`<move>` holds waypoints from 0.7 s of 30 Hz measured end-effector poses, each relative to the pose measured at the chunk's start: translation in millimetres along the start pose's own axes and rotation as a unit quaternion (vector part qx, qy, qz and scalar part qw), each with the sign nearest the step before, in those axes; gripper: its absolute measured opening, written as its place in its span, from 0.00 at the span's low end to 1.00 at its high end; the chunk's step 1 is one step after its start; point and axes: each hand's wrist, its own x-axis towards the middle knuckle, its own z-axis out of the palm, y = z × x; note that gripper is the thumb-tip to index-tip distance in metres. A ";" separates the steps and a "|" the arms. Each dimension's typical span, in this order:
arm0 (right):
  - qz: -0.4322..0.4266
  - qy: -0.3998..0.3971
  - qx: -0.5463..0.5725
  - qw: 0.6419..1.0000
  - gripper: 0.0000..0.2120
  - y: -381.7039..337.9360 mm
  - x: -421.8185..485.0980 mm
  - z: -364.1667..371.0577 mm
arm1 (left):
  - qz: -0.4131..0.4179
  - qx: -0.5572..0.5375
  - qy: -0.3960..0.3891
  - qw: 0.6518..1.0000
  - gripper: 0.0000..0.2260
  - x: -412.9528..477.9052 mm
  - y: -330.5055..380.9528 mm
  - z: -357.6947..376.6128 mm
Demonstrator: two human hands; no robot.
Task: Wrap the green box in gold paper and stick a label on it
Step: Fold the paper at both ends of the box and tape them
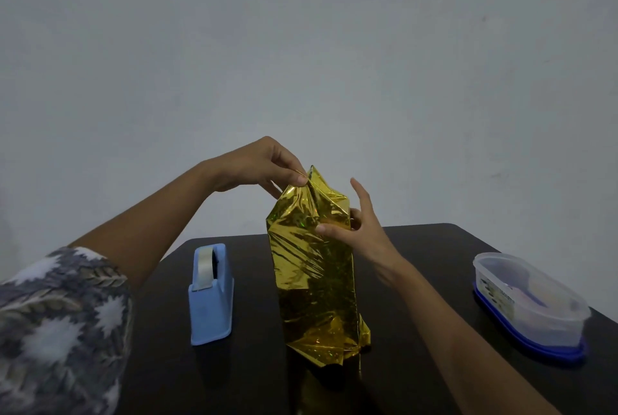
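Our left grip point(257, 164) pinches the top peak of the gold paper point(314, 281) between thumb and fingertip. Our right grip point(364, 230) clasps its upper right side, thumb in front, forefinger straight.

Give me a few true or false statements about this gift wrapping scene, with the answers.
1. The wrapped box stands upright on the table. True.
2. The left hand pinches the top of the gold paper. True.
3. The tape dispenser is red. False: it is blue.
4. The plastic container sits left of the wrapped box. False: it sits to the right of it.
5. The right hand lies flat on the table. False: it holds the wrapped box near its top.
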 end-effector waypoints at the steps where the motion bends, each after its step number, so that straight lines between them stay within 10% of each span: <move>1: -0.010 0.007 0.005 1.000 0.47 1.0 0.1 0.1 | -0.007 -0.003 -0.010 1.000 0.07 1.8 -1.4 -0.8; 21: -0.047 -0.002 0.011 0.999 0.67 14.9 7.0 -2.9 | -0.059 -0.023 -0.031 0.997 0.06 12.9 -21.1 14.1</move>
